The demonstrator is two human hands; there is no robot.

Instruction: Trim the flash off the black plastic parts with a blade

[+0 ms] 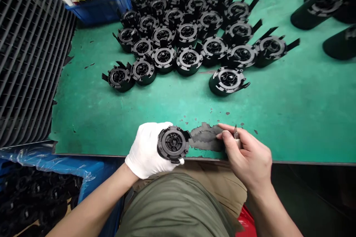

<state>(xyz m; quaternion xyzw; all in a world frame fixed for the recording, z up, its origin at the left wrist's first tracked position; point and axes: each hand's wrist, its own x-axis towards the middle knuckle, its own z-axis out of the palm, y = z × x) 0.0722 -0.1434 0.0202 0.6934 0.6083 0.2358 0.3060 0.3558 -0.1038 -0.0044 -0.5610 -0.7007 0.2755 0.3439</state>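
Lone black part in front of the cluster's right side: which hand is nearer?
Right. The bare right hand is on the near side of the black part; the gloved left hand is farther off, toward the near left.

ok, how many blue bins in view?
2: one blue bin at the back left of the green table, and a second blue bin below the table's front left edge, holding black parts. Others may be hidden under the table.

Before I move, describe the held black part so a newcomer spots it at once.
Find the green table. At its near edge, the white-gloved left hand holds the round black part. Unlike the similar parts standing farther back, this one is in a hand.
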